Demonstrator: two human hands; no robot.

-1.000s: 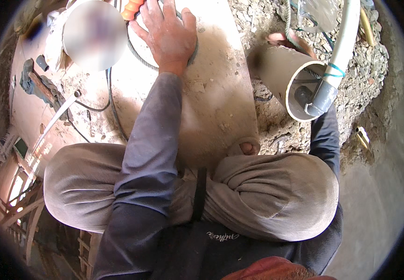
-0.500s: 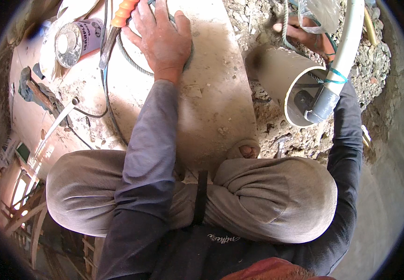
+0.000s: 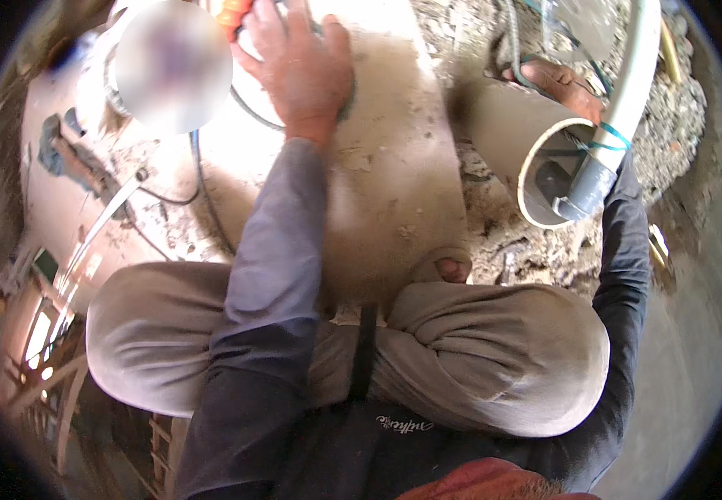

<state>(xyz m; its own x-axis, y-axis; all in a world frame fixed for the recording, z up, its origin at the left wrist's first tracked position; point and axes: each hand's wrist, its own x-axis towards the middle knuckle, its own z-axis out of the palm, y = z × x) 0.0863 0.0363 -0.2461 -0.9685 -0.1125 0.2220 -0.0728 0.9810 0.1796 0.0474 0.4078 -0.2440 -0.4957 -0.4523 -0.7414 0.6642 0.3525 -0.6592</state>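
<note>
My left hand lies on the pale, dusty board, fingers apart, over a loop of thin grey-green rope. Just left of its fingertips is an orange tool handle. My right hand is at the far side of a wide beige plastic pipe, its fingers curled round a rope; the pipe partly hides them. A pale narrower tube with a grey end fitting stands by the wide pipe's mouth, tied with teal cord.
Broken rubble borders the board on the right, with a clear plastic bag at the back. A blurred patch covers the can at upper left. A stick wrapped in cloth, a thin white pipe and a dark cable lie left.
My right hand has drawn back toward the wide pipe, its fingers curling in round the rope. My left hand stays on the board. The whole view has shifted slightly.
</note>
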